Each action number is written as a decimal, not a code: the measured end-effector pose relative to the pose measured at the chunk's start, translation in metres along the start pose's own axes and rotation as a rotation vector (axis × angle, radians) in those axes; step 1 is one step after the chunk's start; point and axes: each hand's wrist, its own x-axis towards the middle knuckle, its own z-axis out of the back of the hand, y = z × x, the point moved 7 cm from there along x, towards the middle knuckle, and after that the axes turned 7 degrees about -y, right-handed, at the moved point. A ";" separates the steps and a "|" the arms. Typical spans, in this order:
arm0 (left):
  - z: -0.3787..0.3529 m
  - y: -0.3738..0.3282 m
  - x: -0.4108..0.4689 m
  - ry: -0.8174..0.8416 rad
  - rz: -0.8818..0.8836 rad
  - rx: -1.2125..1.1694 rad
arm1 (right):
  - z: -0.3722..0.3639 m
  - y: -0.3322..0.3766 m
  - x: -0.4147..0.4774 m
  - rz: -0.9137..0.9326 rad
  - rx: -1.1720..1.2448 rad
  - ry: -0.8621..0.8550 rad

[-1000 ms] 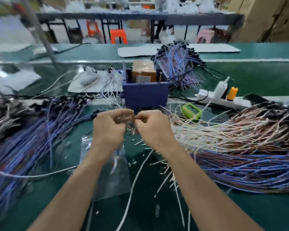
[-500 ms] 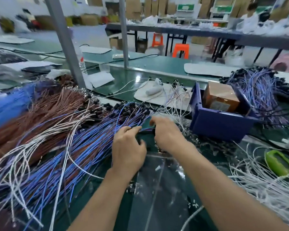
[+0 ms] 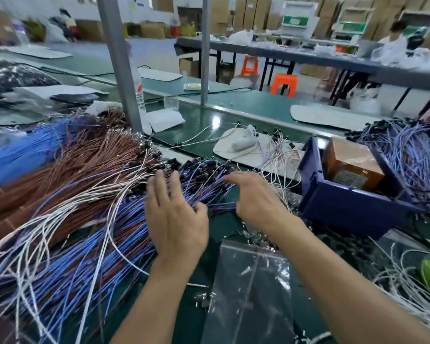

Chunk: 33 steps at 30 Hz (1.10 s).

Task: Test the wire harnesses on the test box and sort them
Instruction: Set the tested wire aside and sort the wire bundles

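- Fingers (image 3: 159,184) of left hand (image 3: 176,219) lay spread on blue harnesses (image 3: 124,234), left of blue bin (image 3: 345,209).
- Grip of right hand (image 3: 255,197), nearer bin, was unclear.
- Harnesses judged light, limp; take at black connectors (image 3: 201,175).

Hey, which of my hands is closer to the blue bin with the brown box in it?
Right. The right hand is just left of the blue bin, over the connector ends. The left hand is farther left, spread on the blue wires.
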 end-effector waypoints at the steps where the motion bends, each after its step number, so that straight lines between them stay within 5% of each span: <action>1: -0.001 0.012 0.005 0.011 0.065 0.018 | -0.005 0.012 0.004 0.071 -0.012 0.052; 3: -0.007 0.032 0.009 0.088 0.156 0.049 | -0.019 0.037 0.015 0.209 -0.067 0.154; 8: -0.018 0.031 0.004 0.214 0.063 0.210 | -0.054 0.073 0.037 0.410 -0.241 0.278; 15: -0.010 0.016 -0.001 0.223 -0.051 0.165 | -0.045 0.053 0.023 0.353 -0.226 0.149; 25: 0.020 0.002 -0.012 0.300 -0.039 -0.224 | -0.008 0.032 -0.023 0.232 -0.285 0.112; 29: 0.067 0.037 0.035 0.038 -0.067 -0.126 | -0.003 0.078 -0.005 0.271 -0.152 0.062; 33: 0.058 0.101 0.083 0.298 0.016 0.230 | -0.039 0.109 0.001 0.289 -0.106 0.290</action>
